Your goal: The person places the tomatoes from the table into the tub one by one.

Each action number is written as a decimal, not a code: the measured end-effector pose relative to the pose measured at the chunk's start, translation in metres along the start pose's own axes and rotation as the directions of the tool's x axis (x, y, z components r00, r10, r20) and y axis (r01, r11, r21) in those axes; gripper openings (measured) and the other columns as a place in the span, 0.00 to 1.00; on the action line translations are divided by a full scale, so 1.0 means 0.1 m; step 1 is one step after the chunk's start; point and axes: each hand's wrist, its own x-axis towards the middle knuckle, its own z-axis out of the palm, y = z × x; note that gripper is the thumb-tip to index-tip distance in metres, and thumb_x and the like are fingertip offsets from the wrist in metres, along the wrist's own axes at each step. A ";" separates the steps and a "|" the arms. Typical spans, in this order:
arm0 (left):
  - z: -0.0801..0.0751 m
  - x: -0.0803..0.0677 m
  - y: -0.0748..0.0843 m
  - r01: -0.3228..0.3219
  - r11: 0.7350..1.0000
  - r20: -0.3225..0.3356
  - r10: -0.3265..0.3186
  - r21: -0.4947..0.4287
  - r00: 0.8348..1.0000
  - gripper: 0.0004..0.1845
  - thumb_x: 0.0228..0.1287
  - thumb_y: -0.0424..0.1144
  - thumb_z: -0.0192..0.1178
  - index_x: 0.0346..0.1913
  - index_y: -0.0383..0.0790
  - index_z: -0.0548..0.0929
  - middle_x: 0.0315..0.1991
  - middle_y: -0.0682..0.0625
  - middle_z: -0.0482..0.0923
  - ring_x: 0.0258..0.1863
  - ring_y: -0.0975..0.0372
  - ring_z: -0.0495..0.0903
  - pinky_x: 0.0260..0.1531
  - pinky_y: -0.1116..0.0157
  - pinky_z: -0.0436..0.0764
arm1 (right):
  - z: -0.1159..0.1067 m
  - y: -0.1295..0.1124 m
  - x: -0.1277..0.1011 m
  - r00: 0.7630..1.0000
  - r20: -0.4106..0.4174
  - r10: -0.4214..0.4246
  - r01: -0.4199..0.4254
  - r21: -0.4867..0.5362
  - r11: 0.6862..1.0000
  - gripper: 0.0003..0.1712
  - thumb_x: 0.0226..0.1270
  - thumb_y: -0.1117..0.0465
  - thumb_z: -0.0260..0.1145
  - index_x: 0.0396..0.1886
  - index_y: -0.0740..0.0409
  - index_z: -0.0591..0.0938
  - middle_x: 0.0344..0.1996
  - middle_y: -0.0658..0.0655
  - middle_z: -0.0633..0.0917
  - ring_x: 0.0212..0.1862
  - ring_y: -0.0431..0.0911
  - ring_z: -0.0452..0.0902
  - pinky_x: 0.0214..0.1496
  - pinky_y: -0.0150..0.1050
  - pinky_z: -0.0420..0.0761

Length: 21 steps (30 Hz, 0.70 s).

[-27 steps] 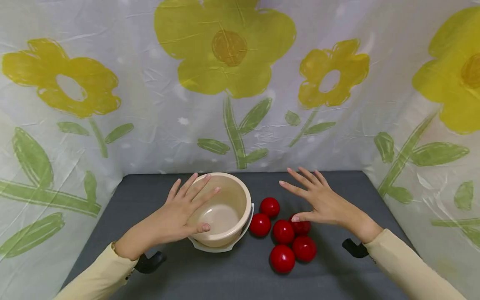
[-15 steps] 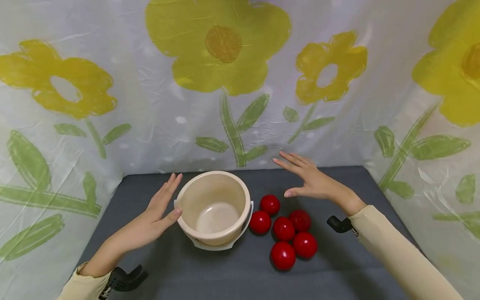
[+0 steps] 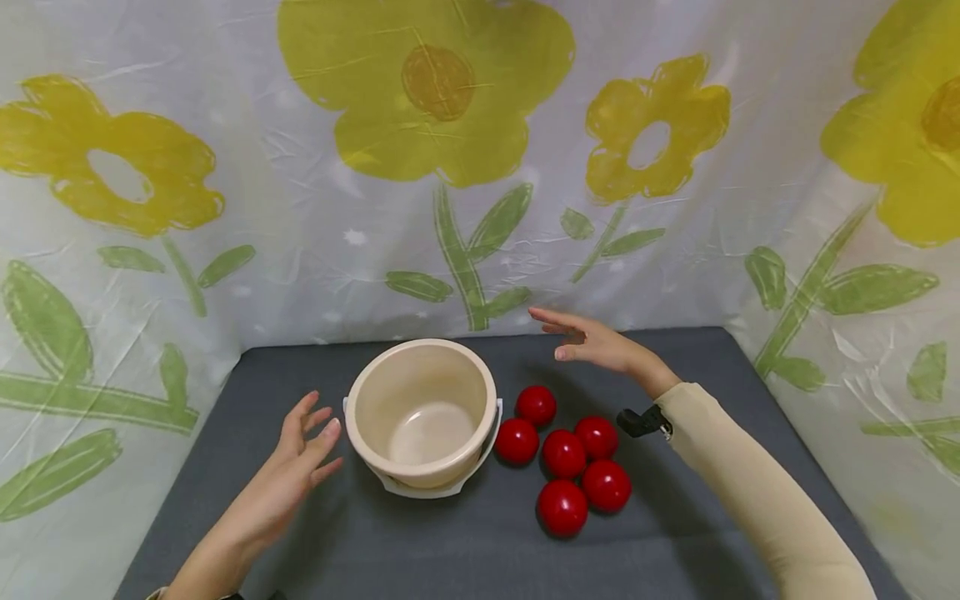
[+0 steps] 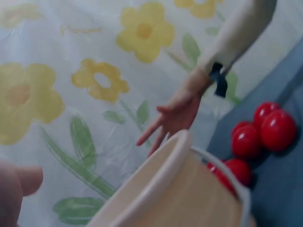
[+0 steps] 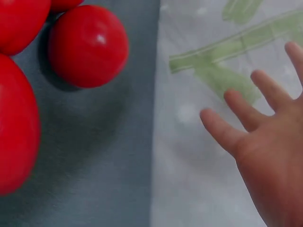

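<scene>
While both hands hover empty, the left hand (image 3: 300, 462) sits fingers loosely spread just beside the beige bowl (image 3: 420, 412), not touching; the right hand (image 3: 592, 343) is flat, fingers straight, raised behind the red balls (image 3: 564, 454) — six, clustered right of one empty bowl on the grey table (image 3: 450, 550).
</scene>
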 end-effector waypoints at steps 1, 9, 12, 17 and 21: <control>0.02 0.00 -0.03 0.022 0.999 -0.011 -0.023 -0.038 1.000 0.43 0.79 0.53 0.41 0.77 0.44 0.23 0.77 0.34 0.30 0.77 0.37 0.44 0.69 0.42 0.67 | 0.00 0.03 0.02 1.000 0.012 0.007 -0.007 0.025 1.000 0.43 0.70 0.48 0.65 0.79 0.42 0.56 0.80 0.53 0.53 0.79 0.60 0.51 0.74 0.65 0.62; 0.21 0.05 -0.24 0.098 0.954 -0.119 -0.136 -0.282 0.984 0.35 0.78 0.48 0.47 0.73 0.29 0.46 0.69 0.40 0.54 0.57 0.66 0.71 0.55 0.70 0.79 | 0.09 0.33 0.11 0.990 0.083 0.118 -0.127 0.111 0.986 0.36 0.72 0.61 0.62 0.77 0.47 0.62 0.78 0.57 0.60 0.78 0.61 0.55 0.76 0.61 0.61; 0.29 0.08 -0.28 0.090 0.933 -0.149 -0.150 -0.348 0.977 0.33 0.78 0.44 0.50 0.72 0.28 0.50 0.64 0.42 0.61 0.51 0.69 0.75 0.54 0.70 0.81 | 0.17 0.42 0.13 0.982 0.094 0.161 -0.168 0.072 0.983 0.35 0.70 0.58 0.65 0.75 0.45 0.66 0.77 0.55 0.64 0.77 0.62 0.57 0.75 0.58 0.64; 0.37 0.13 -0.31 0.067 0.906 -0.176 -0.153 -0.417 0.972 0.29 0.76 0.38 0.51 0.71 0.27 0.55 0.57 0.47 0.69 0.49 0.68 0.78 0.53 0.69 0.82 | 0.32 0.53 0.17 0.973 0.134 0.187 -0.192 0.025 0.981 0.37 0.64 0.58 0.71 0.72 0.51 0.70 0.74 0.57 0.69 0.75 0.61 0.62 0.74 0.56 0.67; 0.41 0.14 -0.33 0.043 0.891 -0.192 -0.144 -0.452 0.971 0.27 0.76 0.34 0.50 0.70 0.26 0.56 0.51 0.50 0.72 0.45 0.69 0.78 0.51 0.69 0.84 | 0.41 0.58 0.19 0.968 0.163 0.190 -0.190 -0.017 0.982 0.37 0.61 0.59 0.73 0.70 0.57 0.72 0.70 0.57 0.74 0.74 0.56 0.65 0.75 0.55 0.66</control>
